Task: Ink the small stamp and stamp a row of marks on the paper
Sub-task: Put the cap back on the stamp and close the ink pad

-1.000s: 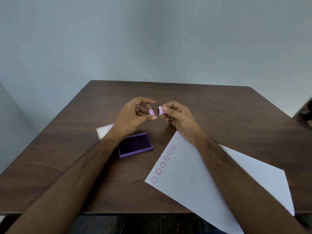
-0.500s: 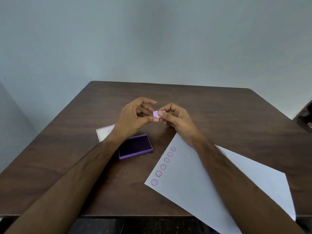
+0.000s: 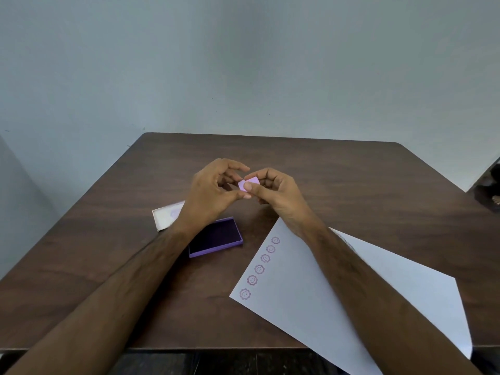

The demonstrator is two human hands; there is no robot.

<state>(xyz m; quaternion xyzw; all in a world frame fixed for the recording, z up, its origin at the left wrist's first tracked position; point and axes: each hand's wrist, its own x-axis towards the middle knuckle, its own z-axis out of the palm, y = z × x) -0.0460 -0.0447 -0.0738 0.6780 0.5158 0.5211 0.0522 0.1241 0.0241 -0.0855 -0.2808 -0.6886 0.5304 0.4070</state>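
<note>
L hand [image 3: 213, 190] and R hand [image 3: 273, 190] both pinch 1 small stamp [image 3: 249, 184]. 1 ink pad [image 3: 215, 240], 1 lid [image 3: 166, 217]. Paper [image 3: 324, 299]: 6 marks [image 3: 259, 269], 1 row.

The stamp [image 3: 250, 183], small and pale purple, is held above the worktop, pinched between fingers of both hands. The ink pad [image 3: 215, 240], a purple tray with a dark pad, lies open and flat. The white paper [image 3: 303, 299] lies askew beside it, with six purple smiley marks [image 3: 259, 268] in a row along its left edge.
</note>
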